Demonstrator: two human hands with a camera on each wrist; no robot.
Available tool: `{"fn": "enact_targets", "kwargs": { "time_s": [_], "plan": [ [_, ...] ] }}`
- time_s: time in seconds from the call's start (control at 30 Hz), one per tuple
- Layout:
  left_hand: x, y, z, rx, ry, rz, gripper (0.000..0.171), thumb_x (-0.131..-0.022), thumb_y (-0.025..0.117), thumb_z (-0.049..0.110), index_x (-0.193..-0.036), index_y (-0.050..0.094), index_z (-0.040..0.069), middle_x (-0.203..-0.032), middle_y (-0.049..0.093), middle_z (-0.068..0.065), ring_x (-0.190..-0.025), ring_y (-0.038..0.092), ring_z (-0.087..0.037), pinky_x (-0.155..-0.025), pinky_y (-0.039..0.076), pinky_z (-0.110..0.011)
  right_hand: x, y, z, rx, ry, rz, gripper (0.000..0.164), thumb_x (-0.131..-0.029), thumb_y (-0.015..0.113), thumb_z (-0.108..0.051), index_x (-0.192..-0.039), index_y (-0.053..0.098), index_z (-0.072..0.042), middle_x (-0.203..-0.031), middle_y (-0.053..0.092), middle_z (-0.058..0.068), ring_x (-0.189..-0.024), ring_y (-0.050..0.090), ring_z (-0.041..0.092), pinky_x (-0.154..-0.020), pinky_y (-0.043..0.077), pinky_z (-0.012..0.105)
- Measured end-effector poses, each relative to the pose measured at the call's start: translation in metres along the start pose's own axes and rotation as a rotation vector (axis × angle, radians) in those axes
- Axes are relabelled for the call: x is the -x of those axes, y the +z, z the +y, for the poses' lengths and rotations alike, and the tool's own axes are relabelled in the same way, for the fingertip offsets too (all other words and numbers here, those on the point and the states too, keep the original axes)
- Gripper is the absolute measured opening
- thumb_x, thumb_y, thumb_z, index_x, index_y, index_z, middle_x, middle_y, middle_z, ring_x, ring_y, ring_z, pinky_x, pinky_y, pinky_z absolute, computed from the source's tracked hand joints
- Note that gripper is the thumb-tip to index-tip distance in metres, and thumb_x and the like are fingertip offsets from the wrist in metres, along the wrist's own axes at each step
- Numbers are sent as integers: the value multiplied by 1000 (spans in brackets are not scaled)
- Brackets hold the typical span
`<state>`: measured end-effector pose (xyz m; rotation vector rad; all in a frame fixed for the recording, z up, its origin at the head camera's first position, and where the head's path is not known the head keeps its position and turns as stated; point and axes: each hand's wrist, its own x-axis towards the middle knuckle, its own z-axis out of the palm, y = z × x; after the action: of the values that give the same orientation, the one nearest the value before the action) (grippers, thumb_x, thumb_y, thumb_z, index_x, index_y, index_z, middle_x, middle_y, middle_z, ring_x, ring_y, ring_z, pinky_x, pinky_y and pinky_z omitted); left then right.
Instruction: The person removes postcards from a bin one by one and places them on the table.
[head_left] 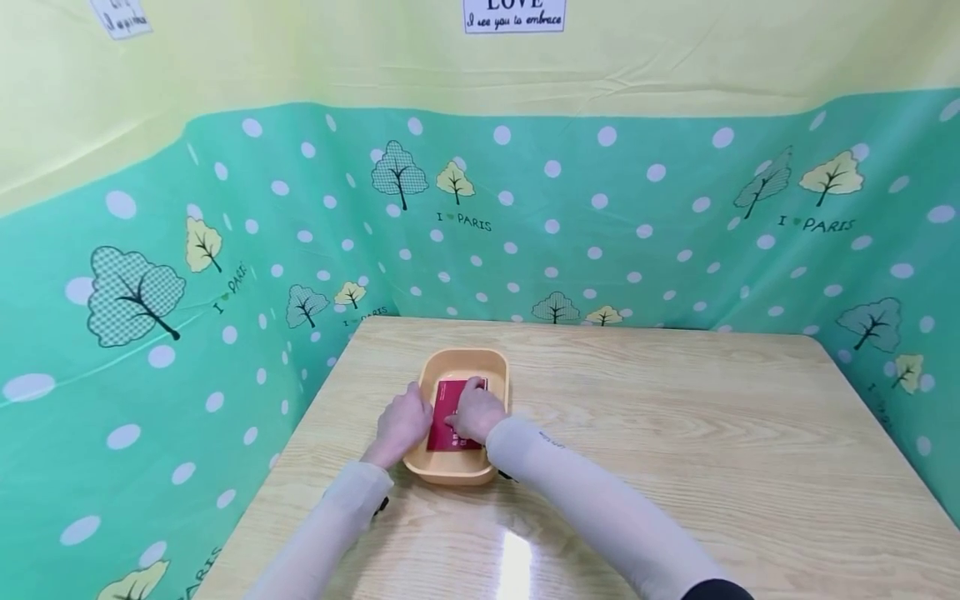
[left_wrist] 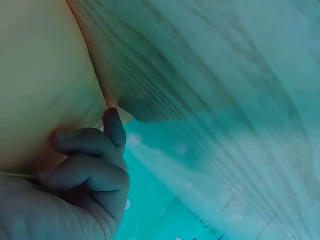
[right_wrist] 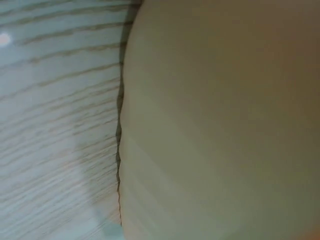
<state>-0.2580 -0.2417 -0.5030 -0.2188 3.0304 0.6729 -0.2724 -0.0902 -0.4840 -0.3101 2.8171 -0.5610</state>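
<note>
A shallow light-orange plastic tray (head_left: pixel 453 479) sits on the wooden table, with a flat red booklet (head_left: pixel 442 437) inside it. My left hand (head_left: pixel 405 421) grips the tray's left rim; in the left wrist view its curled fingers (left_wrist: pixel 87 172) lie against the outer wall. Reaching in over the right side, my right hand (head_left: pixel 480 412) holds the booklet, thumb on the cover and index finger near the top edge. The other right fingers are hidden. Tray wall (right_wrist: pixel 215 120) fills most of the right wrist view, where the right hand hardly shows.
The light wooden table (head_left: pixel 675 433) extends far to the right of the tray. Green and yellow cloth (head_left: pixel 555 225) with trees and dots hangs behind and along the left side. A bright reflection lies on the tabletop in front.
</note>
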Motion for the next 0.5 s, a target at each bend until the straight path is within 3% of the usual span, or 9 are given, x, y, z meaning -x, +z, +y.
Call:
{"fn": "enact_targets", "kwargs": {
  "time_s": [0.5],
  "plan": [
    [0, 1, 1, 20, -13, -14, 34, -108, 47, 17, -131, 50, -6, -84, 62, -18, -70, 65, -30, -56, 54, -42, 4, -3, 0, -18, -15, 27, 92, -94, 80, -40, -152, 31, 13, -107, 71, 22, -90, 74, 29, -85, 61, 38]
  ]
}}
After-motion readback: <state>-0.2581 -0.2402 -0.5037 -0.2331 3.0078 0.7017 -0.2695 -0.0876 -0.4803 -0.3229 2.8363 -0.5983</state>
